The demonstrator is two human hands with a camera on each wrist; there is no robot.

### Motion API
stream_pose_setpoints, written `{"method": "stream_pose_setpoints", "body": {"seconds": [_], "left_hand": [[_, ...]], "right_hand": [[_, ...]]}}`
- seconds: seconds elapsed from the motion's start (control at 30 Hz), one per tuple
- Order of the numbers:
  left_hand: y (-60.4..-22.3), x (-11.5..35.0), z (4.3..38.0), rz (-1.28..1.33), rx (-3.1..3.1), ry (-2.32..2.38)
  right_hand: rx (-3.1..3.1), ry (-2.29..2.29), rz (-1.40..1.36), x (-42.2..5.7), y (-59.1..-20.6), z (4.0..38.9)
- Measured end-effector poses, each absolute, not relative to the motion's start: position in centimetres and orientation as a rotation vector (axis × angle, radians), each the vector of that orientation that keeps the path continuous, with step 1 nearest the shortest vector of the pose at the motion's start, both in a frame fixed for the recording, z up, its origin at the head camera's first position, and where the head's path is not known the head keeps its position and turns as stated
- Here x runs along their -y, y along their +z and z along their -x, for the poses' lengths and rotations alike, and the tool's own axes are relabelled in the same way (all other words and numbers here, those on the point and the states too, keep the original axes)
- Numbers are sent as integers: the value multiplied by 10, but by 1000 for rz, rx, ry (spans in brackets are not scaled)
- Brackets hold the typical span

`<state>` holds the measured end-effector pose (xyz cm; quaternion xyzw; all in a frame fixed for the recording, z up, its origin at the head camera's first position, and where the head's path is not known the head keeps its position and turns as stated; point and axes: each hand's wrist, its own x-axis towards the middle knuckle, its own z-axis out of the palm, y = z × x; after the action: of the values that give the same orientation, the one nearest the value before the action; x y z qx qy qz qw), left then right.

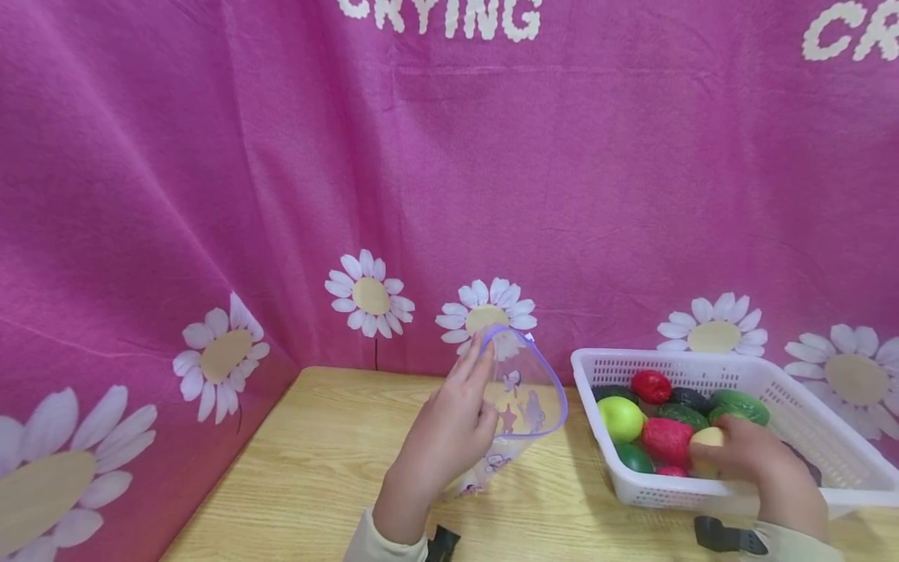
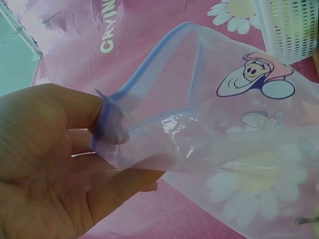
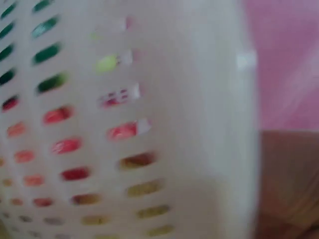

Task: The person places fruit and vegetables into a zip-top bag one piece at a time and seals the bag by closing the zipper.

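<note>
A clear plastic zip bag with a purple rim and printed cartoon figures hangs from my left hand. Thumb and fingers pinch the rim, and the bag's mouth gapes, as the left wrist view shows. Through the plastic there, a dark stem on something yellow-green shows at the lower right. Inside the white basket, my right hand grips a pale yellow fruit, partly covered by the fingers. In the right wrist view the basket's slotted wall hides most of this hand.
Around the yellow fruit lie a bright green round fruit, a rough red fruit, a smaller red one and several dark green pieces. The basket stands on a wooden table. Behind it hangs a pink flowered cloth.
</note>
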<state>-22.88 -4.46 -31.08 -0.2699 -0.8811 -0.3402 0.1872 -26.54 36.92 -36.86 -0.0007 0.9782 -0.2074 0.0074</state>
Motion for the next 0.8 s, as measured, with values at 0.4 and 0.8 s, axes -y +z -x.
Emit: {"method": "stream_pose_setpoints", "body": {"seconds": [0.4, 0.8], "left_hand": [[-312, 43, 229, 766, 2491, -896], [-314, 34, 229, 788, 2474, -782]], "right_hand": [[-3440, -950, 810, -281, -329, 251], [-2985, -1611, 1284, -164, -344, 254]]}}
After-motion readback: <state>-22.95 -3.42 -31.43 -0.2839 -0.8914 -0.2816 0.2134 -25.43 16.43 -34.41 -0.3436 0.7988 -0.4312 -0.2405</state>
